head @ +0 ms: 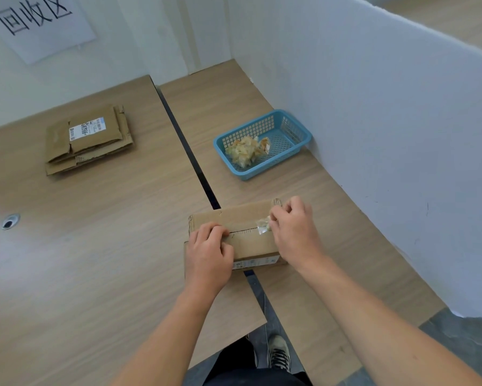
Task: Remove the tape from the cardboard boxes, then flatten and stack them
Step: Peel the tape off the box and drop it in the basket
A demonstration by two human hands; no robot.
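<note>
A small brown cardboard box (245,218) stands on the wooden table across the gap between two tabletops. My left hand (209,252) rests on its top left with fingers curled, pressing near the centre seam. My right hand (292,227) is at the box's right end and pinches a crumpled strip of clear tape (262,226) lifted off the seam. Flattened cardboard boxes (88,140) lie stacked at the far left of the table, the top one bearing a white shipping label.
A blue plastic basket (295,135) holding a wad of removed tape (245,151) sits beyond the box by the white partition wall (387,135). A dark gap (187,149) divides the tabletops. A cable hole (10,221) is at left.
</note>
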